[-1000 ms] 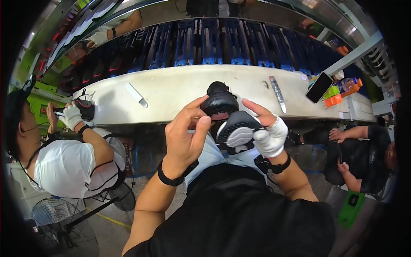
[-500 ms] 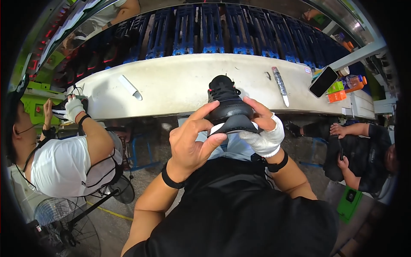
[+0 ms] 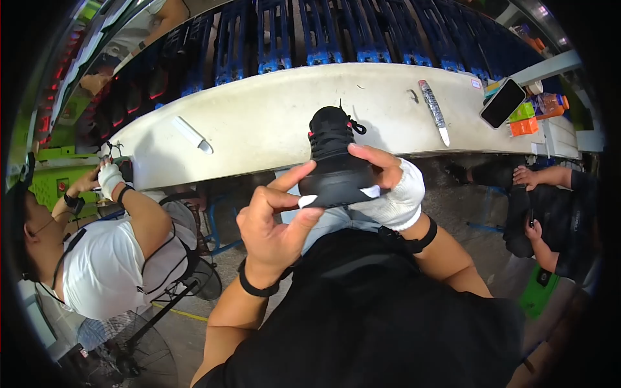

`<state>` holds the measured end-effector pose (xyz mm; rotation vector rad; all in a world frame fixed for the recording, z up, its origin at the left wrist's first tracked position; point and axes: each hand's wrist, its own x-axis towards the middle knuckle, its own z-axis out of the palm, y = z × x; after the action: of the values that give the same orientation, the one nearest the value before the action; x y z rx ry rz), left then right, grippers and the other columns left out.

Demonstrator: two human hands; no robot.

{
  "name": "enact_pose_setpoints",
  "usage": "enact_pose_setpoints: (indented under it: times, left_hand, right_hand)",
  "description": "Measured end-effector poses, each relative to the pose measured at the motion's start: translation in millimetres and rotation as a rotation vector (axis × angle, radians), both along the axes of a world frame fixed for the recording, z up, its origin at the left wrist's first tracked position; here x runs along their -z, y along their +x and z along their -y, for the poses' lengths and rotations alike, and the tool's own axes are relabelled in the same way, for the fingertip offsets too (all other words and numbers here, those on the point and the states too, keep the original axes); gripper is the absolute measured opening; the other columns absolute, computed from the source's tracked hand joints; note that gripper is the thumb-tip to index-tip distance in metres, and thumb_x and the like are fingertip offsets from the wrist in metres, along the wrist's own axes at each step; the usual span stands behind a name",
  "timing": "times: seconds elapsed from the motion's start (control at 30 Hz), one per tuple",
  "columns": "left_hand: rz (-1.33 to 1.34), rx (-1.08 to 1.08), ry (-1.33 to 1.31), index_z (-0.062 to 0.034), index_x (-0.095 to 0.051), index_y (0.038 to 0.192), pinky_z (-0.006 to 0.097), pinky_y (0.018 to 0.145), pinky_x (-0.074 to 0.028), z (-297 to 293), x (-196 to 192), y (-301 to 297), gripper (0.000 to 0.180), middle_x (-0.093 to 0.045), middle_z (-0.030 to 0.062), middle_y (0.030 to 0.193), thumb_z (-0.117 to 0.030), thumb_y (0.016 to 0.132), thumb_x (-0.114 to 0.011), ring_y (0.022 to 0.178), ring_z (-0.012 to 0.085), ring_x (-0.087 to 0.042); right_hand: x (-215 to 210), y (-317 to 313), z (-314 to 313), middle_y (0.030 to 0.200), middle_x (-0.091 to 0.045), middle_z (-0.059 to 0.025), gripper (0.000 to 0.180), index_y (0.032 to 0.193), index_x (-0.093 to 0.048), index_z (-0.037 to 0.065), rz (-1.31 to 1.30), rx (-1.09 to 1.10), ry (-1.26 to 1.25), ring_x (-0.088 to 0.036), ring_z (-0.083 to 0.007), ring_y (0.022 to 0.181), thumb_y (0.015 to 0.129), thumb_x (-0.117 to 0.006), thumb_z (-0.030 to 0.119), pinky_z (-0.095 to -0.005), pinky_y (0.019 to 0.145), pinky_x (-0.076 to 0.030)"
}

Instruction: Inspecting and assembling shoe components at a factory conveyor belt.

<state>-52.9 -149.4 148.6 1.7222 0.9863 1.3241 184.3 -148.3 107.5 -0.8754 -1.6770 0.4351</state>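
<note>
Between my two hands is a black lace-up sneaker (image 3: 333, 169), held just off the table's near edge. Its toe points toward me, and white patches of the sole show at both sides of the toe. My bare left hand (image 3: 273, 223) pinches the left side, thumb low by the toe and forefinger higher up. On the right side, my right hand (image 3: 396, 191), in a white glove with bare fingertips, grips the shoe with its forefinger near the laces. The collar and a loose lace loop face the table. The shoe's underside is hidden.
On the white table (image 3: 259, 123) lie a white-bladed tool with a wrapped handle (image 3: 433, 111) and a white flat tool (image 3: 192, 134). A phone (image 3: 503, 103) stands by an orange box (image 3: 524, 127). Blue conveyor racks (image 3: 320, 39) run behind. People sit at both sides.
The sneaker has tilted so that more of its laced upper shows and less of its sole edge. Both hands moved slightly left and kept hold. The whole view shifted a little.
</note>
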Motion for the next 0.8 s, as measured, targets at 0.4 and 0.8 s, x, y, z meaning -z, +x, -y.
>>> enact_pose_setpoints:
  times: [0.4,0.8]
  left_hand:
    - [-0.773,0.075,0.131,0.0001,-0.07,0.134,0.04,0.095,-0.06,-42,-76,-14,0.094,-0.077,0.0183,0.118,-0.057,0.066,-0.099,0.108,0.0354,-0.077]
    - [-0.771,-0.075,-0.069,0.0028,-0.076,0.128,0.039,0.093,-0.063,-18,-50,-69,0.069,-0.082,0.0203,0.115,-0.032,0.073,-0.099,0.103,0.0324,-0.081]
  right_hand:
    - [-6,-30,-5,0.143,-0.073,-0.0135,0.033,0.095,-0.071,0.01,0.2,0.029,-0.057,-0.077,-0.0313,0.083,0.081,-0.09,0.034,-0.0411,0.067,-0.061]
    - [31,-22,-10,0.131,-0.075,-0.005,0.037,0.095,-0.074,0.012,0.353,0.103,-0.309,-0.073,-0.0268,0.085,0.078,-0.093,0.039,-0.0405,0.072,-0.059]
